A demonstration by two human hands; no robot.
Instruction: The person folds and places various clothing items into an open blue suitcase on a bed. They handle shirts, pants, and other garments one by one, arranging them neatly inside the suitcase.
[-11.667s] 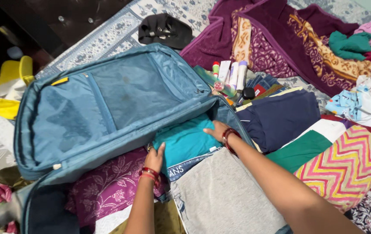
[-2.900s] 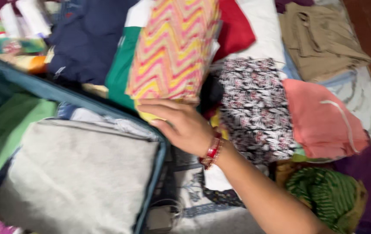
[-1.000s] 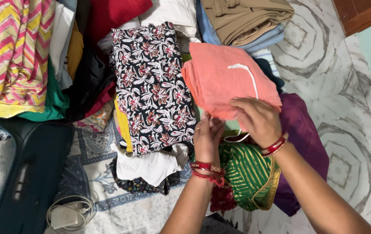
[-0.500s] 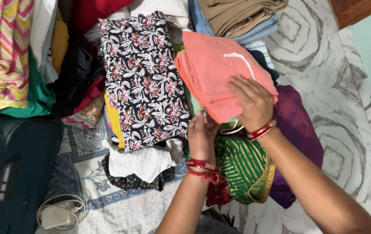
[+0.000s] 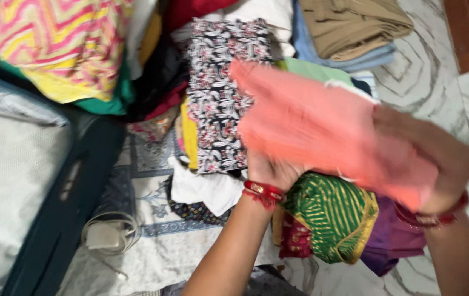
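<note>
Both my hands hold a folded salmon-pink garment (image 5: 322,123), lifted off the pile and blurred by motion. My left hand (image 5: 274,171), with red bangles at the wrist, supports it from below. My right hand (image 5: 434,156) grips its right end. Under it lie a green-and-gold striped cloth (image 5: 330,216) and a purple cloth (image 5: 393,244). A black-and-white floral garment (image 5: 218,93) lies just left of the pink one.
An open blue suitcase (image 5: 64,219) with a grey folded cloth (image 5: 10,181) inside is at the left. A zigzag pink-yellow cloth (image 5: 59,44) lies at top left, tan and blue folded clothes (image 5: 355,24) at top right. A white charger with cable (image 5: 106,235) rests on the patterned sheet.
The pink garment has been lifted off the pile by both hands and carried left, toward the suitcase. The camera has swung left, bringing the suitcase back into view.
</note>
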